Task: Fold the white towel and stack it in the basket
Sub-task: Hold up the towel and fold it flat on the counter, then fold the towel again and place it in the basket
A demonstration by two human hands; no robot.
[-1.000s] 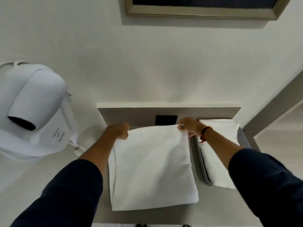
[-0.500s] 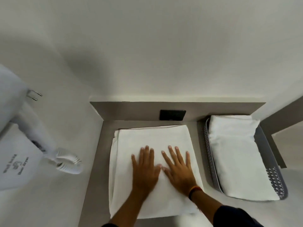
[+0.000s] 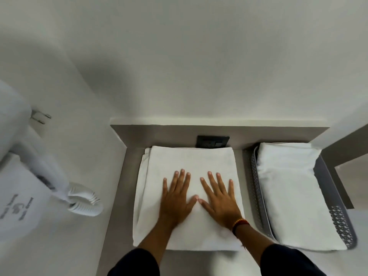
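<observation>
Head view: we are pressing both hands, left [image 3: 176, 198] and right [image 3: 220, 198], spread flat on the folded towel [image 3: 187, 162], lying left of the basket [image 3: 326, 180]; stacking there is remaining.

Towel [image 3: 189, 162] lies on counter [image 3: 119, 196], basket [image 3: 336, 198] to its right.

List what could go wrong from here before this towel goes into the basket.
1. The white towel's left edge shows uneven layers; lifting it may let the fold slip open.
2. The basket already holds a folded towel overhanging its near rim, so a second one could sit crooked or slide.
3. Both the left hand and right hand lie flat, gripping nothing.
</observation>
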